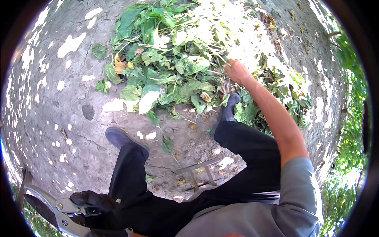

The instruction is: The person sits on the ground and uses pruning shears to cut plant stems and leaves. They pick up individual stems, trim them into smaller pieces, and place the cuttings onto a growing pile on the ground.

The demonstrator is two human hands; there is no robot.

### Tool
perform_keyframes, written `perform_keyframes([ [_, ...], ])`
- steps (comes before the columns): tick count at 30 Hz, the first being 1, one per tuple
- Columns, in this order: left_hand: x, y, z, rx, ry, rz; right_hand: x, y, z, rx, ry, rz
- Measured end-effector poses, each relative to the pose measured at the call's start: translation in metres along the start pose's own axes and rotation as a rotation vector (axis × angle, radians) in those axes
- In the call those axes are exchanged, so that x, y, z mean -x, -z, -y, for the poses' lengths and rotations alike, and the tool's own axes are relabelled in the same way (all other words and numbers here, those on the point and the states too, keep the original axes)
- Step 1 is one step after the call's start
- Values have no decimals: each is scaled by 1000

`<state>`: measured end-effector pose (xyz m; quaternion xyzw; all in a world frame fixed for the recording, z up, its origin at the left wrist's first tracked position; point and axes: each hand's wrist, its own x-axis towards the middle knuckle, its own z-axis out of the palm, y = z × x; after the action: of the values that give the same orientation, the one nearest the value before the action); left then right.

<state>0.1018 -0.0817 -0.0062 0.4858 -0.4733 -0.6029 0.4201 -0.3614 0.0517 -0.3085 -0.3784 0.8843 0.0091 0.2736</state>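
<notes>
My left hand (94,201), in a dark glove, is at the lower left by my knee. It grips a pair of pruning shears (66,206) with metal parts; their jaws point up and left and stand apart. My bare right hand (237,72) reaches forward into a heap of leafy cuttings (174,65). Its fingers are closed at a thin stem (217,72) on the near right of the heap. Green leaves, some wilted or yellowed, lie tangled with the stems. Strong sunlight washes out the heap's upper right.
My left shoe (117,137) and right shoe (231,103) rest on cracked bare soil (74,118); the right one touches the heap's edge. A metal frame (198,170), perhaps of a low stool, shows between my legs. Green foliage (352,118) borders the right.
</notes>
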Motion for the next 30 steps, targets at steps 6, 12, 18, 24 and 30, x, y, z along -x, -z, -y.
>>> perform_keyframes([
  [6,-1,-5,-1,36,36,-93,-31,-34,23,-22,-249,-42],
  [12,-10,11,-4,167,135,39,-27,-32,34,125,138,-17],
  [18,-9,14,-11,235,167,110,18,-5,71,-650,-225,233],
  [24,-7,28,-16,346,178,263,59,33,110,-984,-173,188],
  [30,-4,21,-20,419,188,338,113,86,145,-959,-130,75],
])
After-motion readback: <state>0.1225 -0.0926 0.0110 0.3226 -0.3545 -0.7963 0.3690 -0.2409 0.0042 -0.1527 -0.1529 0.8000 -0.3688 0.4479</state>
